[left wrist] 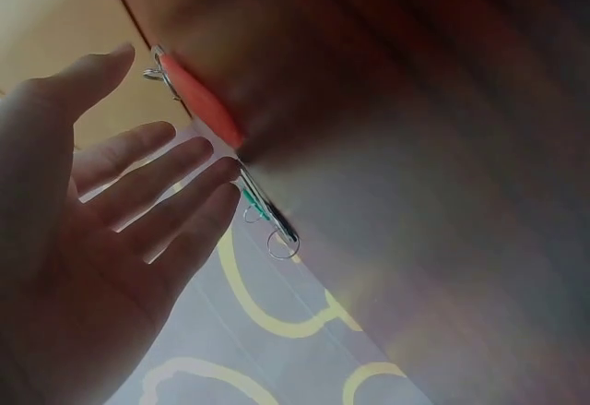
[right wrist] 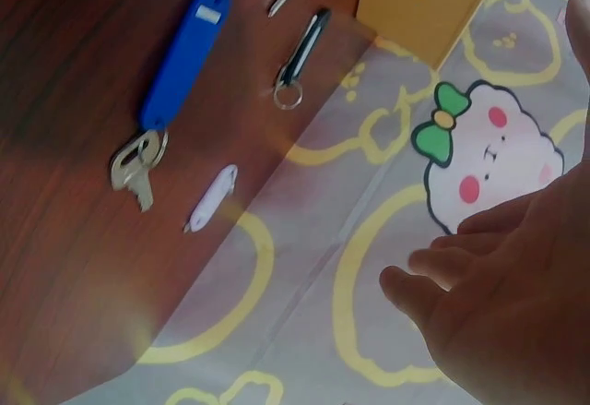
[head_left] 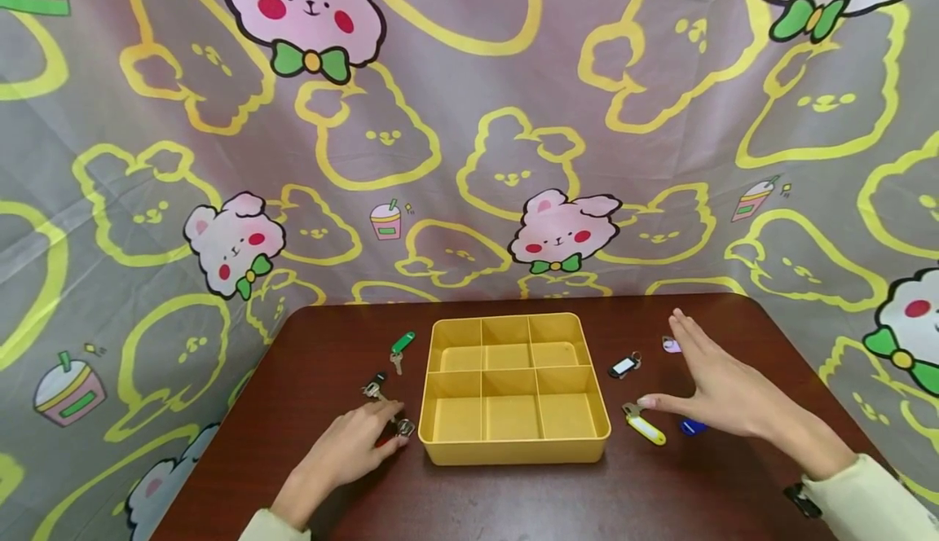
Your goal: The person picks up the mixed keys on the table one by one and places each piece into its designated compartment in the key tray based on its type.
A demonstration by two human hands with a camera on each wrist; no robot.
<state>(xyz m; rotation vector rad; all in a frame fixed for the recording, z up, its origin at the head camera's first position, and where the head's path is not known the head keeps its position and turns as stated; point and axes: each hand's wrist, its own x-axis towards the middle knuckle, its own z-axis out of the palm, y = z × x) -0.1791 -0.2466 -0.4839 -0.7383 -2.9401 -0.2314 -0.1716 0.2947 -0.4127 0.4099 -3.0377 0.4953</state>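
Observation:
At the left of the yellow box (head_left: 513, 453), my left hand (head_left: 350, 445) hovers by a red key tag (left wrist: 201, 102), fingers extended and holding nothing. In the head view this hand mostly hides the tag, leaving its metal ring (head_left: 406, 428) showing. Beyond those fingertips lie a black key tag (head_left: 377, 380) and a green key tag (head_left: 403, 342). My right hand (head_left: 722, 390) is raised above the table's right side, fingers spread and grasping nothing. Near its thumb is a yellow key tag (head_left: 647, 428); a blue key tag (right wrist: 184, 54) and a pale purple key tag (right wrist: 214, 198) lie around it.
Six compartments divide the box, in the middle of the dark brown table (head_left: 499, 500). A black key tag with a white label (head_left: 623, 365) rests right of the box. A patterned curtain (head_left: 455, 158) rises behind the table and along its sides.

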